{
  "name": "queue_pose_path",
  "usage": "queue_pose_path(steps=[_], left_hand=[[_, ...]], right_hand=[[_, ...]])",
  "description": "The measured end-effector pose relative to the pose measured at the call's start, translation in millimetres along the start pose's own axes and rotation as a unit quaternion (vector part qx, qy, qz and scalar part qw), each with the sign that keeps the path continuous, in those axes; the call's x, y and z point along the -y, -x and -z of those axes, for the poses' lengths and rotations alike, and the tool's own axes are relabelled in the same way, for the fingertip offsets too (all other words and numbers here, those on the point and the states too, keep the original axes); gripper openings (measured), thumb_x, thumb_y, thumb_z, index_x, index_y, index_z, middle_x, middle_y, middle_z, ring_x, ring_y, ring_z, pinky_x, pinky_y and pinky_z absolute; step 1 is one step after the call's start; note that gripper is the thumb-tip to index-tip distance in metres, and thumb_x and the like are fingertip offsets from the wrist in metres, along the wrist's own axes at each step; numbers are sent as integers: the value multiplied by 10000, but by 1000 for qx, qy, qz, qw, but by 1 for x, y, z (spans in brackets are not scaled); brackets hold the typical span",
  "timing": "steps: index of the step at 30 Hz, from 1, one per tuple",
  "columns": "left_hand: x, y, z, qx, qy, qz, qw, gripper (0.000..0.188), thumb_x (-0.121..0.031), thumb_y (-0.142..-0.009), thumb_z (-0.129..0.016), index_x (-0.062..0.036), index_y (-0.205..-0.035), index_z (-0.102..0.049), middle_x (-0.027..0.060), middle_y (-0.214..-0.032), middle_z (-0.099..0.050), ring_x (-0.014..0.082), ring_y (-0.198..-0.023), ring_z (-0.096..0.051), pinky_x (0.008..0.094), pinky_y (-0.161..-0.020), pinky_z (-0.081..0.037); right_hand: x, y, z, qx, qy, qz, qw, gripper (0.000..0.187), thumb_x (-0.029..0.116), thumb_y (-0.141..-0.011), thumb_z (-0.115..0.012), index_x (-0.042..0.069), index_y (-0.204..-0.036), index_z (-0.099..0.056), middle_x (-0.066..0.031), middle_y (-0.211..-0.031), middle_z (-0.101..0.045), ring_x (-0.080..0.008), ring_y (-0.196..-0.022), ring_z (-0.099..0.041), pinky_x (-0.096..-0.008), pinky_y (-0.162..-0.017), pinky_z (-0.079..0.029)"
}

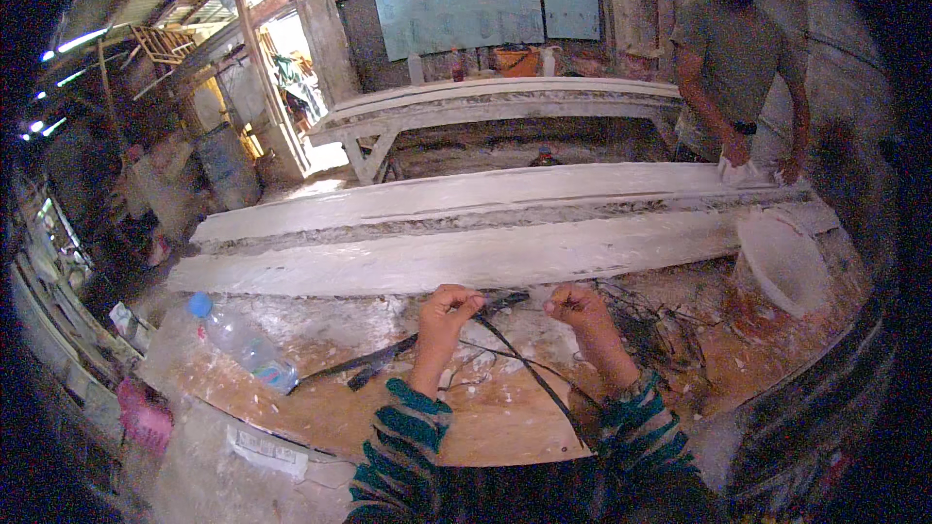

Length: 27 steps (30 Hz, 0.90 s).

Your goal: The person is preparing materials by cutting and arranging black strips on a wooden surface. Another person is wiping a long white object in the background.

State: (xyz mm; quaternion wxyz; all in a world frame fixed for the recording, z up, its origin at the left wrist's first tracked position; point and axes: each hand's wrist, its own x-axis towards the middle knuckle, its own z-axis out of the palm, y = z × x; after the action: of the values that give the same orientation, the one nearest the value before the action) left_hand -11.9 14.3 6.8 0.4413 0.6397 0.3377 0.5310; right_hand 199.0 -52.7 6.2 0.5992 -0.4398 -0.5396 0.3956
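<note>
My left hand [445, 325] is closed in a pinch, its fingertips on the upper end of a thin black strip [524, 361] that hangs down toward my lap. My right hand [590, 322] is also pinched closed, a short gap away at the same height; what its fingers hold, if anything, is too small to make out. Beneath my hands, more black strips [374, 359] lie on the wooden board [495, 427]. A tangle of dark strands [665, 335] is heaped beside my right hand.
Two long whitish planks [417, 260] span the table beyond my hands. A clear bottle [238, 340] with a blue cap lies at left; a white bucket [782, 262] stands tilted at right. Another person [743, 68] holds a white cloth on the planks. Behind is a long bench [485, 102].
</note>
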Motion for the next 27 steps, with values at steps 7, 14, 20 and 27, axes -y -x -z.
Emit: queue_pose_path(steps=[7, 14, 20, 27], left_hand=[[5, 0, 2, -72, -40, -8, 997, 42, -77, -745, -584, -38, -743, -568, -10, -675, -541, 73, -639, -472, 218, -586, -384], [-14, 8, -5, -28, 6, 46, 999, 112, -64, -696, -635, -57, -683, -525, -25, -669, -488, 45, -606, -415, 188, -557, -338], [-27, 11, -9, 20, 83, -49, 995, 123, -13, -707, -601, -60, -681, -491, -21, -720, -450, 54, -636, -408, 195, -568, -330], [-28, 12, -8, 22, 65, -58, 996, 127, -14, -712, -613, -46, -670, -497, -10, -723, -448, 61, -652, -412, 196, -576, -333]], right_hand=[[32, 24, -24, 174, -111, 11, 978, 255, 269, -762, -617, 18, -808, -605, -82, -993, -502, -197, -949, -480, -328, -833, -388], [33, 22, -10, 183, -341, -73, 919, 222, 233, -786, -576, 27, -864, -598, -104, -1041, -511, -238, -1035, -466, -411, -902, -370], [15, 16, -4, 155, -423, -57, 891, 185, 219, -779, -583, 57, -866, -563, -82, -974, -540, -249, -1038, -469, -440, -908, -368], [18, 16, -6, 184, -461, -24, 868, 176, 236, -785, -595, 80, -857, -557, -59, -869, -553, -256, -981, -494, -429, -907, -372]])
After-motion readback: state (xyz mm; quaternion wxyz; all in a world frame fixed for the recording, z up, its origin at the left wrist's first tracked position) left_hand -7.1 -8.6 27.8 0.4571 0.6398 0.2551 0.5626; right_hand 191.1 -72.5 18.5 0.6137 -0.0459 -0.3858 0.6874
